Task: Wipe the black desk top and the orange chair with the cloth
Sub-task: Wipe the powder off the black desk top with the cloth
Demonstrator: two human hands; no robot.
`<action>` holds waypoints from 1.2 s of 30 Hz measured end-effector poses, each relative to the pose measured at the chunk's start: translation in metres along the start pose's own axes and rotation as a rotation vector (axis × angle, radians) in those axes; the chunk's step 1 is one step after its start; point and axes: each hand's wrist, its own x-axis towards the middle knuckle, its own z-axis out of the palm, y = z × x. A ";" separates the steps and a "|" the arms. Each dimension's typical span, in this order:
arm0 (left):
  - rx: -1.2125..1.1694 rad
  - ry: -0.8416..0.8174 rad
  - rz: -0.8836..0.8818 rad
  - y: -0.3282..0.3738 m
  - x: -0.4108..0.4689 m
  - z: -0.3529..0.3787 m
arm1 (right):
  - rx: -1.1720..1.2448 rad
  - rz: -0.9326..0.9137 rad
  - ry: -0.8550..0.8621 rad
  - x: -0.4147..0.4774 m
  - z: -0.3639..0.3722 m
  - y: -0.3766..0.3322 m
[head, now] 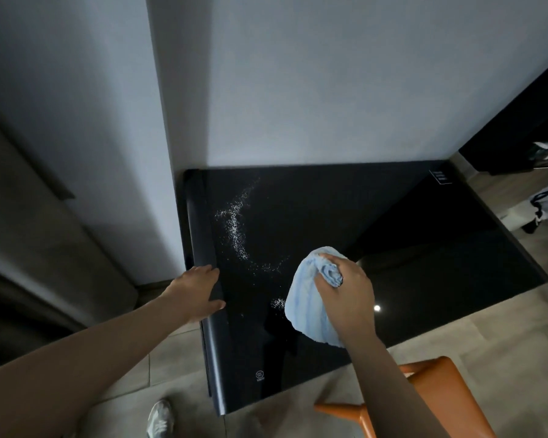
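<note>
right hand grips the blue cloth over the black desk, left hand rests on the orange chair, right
No: in the head view the left hand rests on the left edge of the black desk, not the orange chair. The right hand does grip the blue cloth over the desk.

A pale grey-white wall [345, 74] is filling the upper part of the view, and dim light is falling across it, brightest low on its left side. At the left a wall corner [163, 137] is jutting forward. Beyond it a grey panelled surface [29, 216], either a door or a cabinet front, is lying in shade. Beige floor tiles [475, 327] with thin grout lines are running underfoot. At the upper right a black cabinet [513, 131] is standing in deep shadow, and a blurred white bag [519, 216] with a dark handle is sitting on the floor below it.
</note>
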 end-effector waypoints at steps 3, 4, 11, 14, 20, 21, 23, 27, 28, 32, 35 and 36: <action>0.010 -0.006 0.004 -0.005 0.013 -0.004 | -0.052 0.017 -0.006 0.029 0.009 -0.007; 0.015 -0.005 0.001 -0.007 0.019 -0.005 | -0.035 0.028 0.006 0.041 0.011 -0.007; 0.020 0.028 -0.117 -0.009 0.069 -0.016 | -0.006 -0.137 0.001 0.132 0.016 -0.018; 0.024 0.049 -0.157 -0.009 0.094 -0.020 | -0.029 -0.194 -0.034 0.177 0.024 -0.016; -0.011 0.100 -0.228 -0.016 0.145 -0.030 | -0.016 -0.273 -0.105 0.249 0.059 -0.007; -0.007 0.098 -0.236 -0.018 0.152 -0.031 | -0.021 -0.276 -0.123 0.260 0.066 -0.006; -0.004 0.079 -0.243 -0.024 0.165 -0.030 | -0.042 -0.298 -0.140 0.281 0.083 -0.005; -0.001 -0.026 -0.258 -0.033 0.186 -0.023 | -0.063 -0.325 -0.138 0.319 0.118 -0.007; 0.028 -0.042 -0.264 -0.034 0.189 -0.021 | -0.067 -0.321 -0.136 0.328 0.128 -0.006; 0.066 -0.024 -0.278 -0.036 0.199 -0.012 | -0.087 -0.282 -0.180 0.356 0.166 -0.001; 0.057 -0.018 -0.277 -0.038 0.199 -0.010 | -0.093 -0.250 -0.217 0.372 0.186 -0.003; 0.053 -0.017 -0.272 -0.038 0.200 -0.010 | -0.103 -0.236 -0.224 0.376 0.193 -0.003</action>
